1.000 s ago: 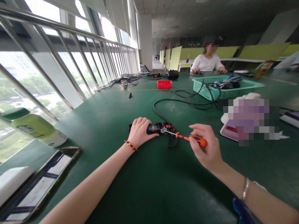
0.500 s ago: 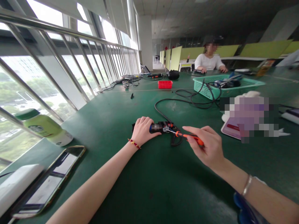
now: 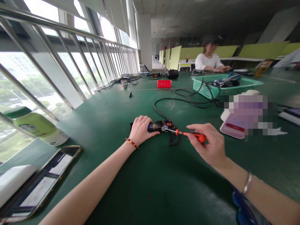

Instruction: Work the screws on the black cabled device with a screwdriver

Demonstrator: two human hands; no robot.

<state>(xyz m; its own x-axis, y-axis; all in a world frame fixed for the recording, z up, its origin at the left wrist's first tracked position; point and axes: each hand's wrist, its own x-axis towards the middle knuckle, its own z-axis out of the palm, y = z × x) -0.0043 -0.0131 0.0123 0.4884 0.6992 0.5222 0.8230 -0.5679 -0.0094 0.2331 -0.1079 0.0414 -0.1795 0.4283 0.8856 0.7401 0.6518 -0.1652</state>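
Note:
A black corded power tool (image 3: 154, 127) lies on its side on the green table, its inner parts and wiring exposed and its looped handle towards me. My left hand (image 3: 141, 130) is closed over its left part, thumb along the near side, pressing it to the table. My right hand (image 3: 208, 142) holds a screwdriver (image 3: 191, 135) with an orange and black handle between thumb and fingers, index finger stretched along above it. The screwdriver's thin shaft points left, its tip at the exposed parts near a grey piece. Whether the tip sits in a screw is too small to tell.
A black cord (image 3: 161, 99) runs from the tool to a green basket (image 3: 206, 89) of items. Beyond stands a red box (image 3: 164, 83). A phone (image 3: 44, 184) and a bottle (image 3: 37, 126) lie left; another phone (image 3: 232, 127) is right. A person (image 3: 209, 61) sits opposite.
The view has shifted slightly. My right hand has turned a little on the screwdriver, showing more of its handle end. My left hand stays on the tool. The person opposite has brought their hands together.

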